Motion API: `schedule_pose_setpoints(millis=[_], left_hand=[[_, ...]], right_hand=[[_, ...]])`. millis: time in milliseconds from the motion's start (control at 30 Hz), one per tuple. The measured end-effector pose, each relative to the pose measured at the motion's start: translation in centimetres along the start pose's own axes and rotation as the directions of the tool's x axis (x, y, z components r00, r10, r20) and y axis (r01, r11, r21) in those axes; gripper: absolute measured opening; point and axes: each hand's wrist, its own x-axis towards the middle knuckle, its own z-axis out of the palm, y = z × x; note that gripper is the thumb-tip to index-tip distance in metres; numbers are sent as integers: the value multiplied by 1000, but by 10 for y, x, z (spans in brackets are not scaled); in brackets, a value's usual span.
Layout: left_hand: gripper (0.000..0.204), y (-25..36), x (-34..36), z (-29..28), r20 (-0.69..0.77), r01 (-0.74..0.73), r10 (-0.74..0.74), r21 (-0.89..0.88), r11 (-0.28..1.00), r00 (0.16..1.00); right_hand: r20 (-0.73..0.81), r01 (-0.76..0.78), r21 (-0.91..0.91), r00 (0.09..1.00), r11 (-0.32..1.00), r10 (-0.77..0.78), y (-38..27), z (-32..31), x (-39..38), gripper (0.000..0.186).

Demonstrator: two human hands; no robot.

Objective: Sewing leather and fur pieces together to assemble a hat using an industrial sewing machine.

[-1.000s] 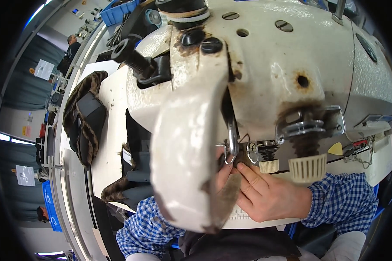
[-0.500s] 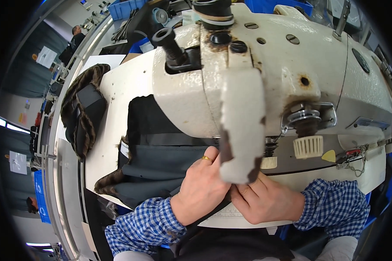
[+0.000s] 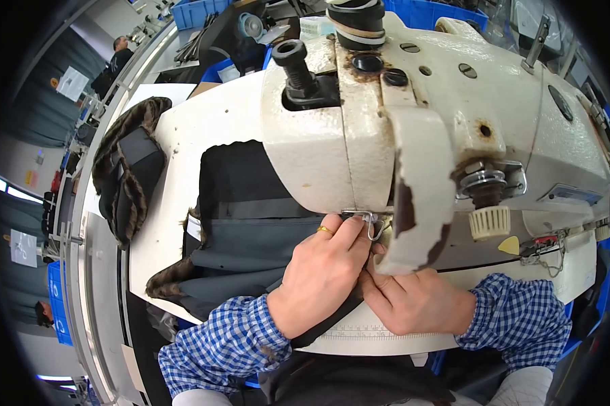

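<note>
A dark grey garment piece [image 3: 244, 247] with brown fur along its left edges lies under the head of a white sewing machine [image 3: 305, 149]. My left hand [image 3: 322, 277], with a gold ring, is closed on the cloth. Its fingertips are at a bent wire guard [image 3: 373, 227] below the machine head. Close beside it on the right, my right hand [image 3: 417, 298] is closed, its fingers curled and pinched at the near edge of the cloth. A chipped white lever [image 3: 423, 183] hangs in front and hides part of the right fingertips and the stitching area.
Another fur-trimmed dark piece [image 3: 132, 169] lies at the left of the white table [image 3: 183, 162]. A ribbed cream tension knob [image 3: 489, 223] juts from the machine. A yellow chip [image 3: 509, 245] and a small chain [image 3: 545, 264] are at the right. A ruler strip [image 3: 379, 331] runs along the front edge.
The machine and its lever now appear farther right in the picture, so the wire guard and my left fingertips show. Both hands stay close together on the cloth.
</note>
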Motion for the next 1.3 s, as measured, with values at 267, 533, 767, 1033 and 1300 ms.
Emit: schedule_pose_setpoints(millis=[267,533,767,1033,1300], left_hand=[[31,-2,2,3,-16,-35,36,58,998,999],[27,1,-2,-1,46,3,-7,99,995,999],[42,26,-21,8,-46,102,-94,205,973,994],[45,23,-32,14,-154,46,-5,269,962,988],[36,27,-33,-5,-103,112,-110,20,993,989]], right_hand=[[1,4,-19,1000,1000,-4,3,-1,0,31],[-45,-50,44,998,998,52,2,9,-2,30],[-150,-79,328,979,941,134,10,9,-9,26],[-44,-391,365,899,845,436,32,18,-8,36],[33,-228,501,969,835,245,31,7,-6,51]])
